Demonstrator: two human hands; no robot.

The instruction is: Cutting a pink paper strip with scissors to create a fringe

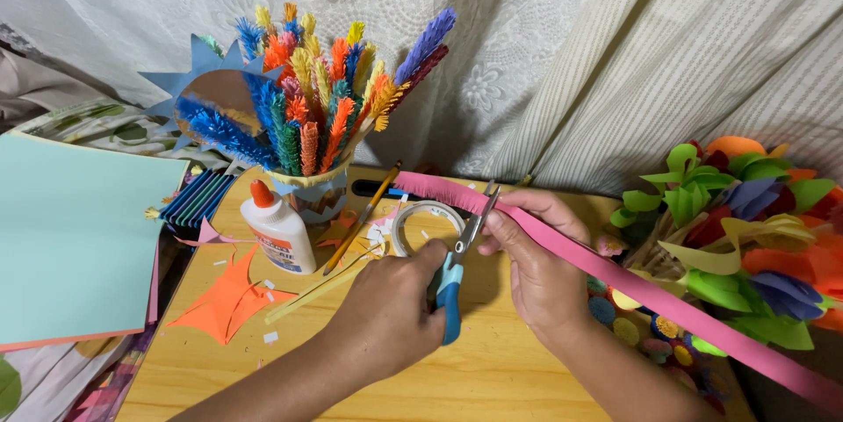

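Far to the left of the hands, a stack of pale green paper sheets lay flat. Nearer the left hand sat an orange star-shaped paper cutout and a white glue bottle with an orange cap. Behind the hands stood a paper-wrapped cup of multicoloured fringed paper sticks. A yellow pencil and a roll of clear tape lay just beyond the left hand. The left hand was closed on blue-handled scissors, blades at the edge of a long pink paper strip. The right hand pinched that strip, which ran diagonally past the wrist. To the right lay a cluster of coloured paper flowers.
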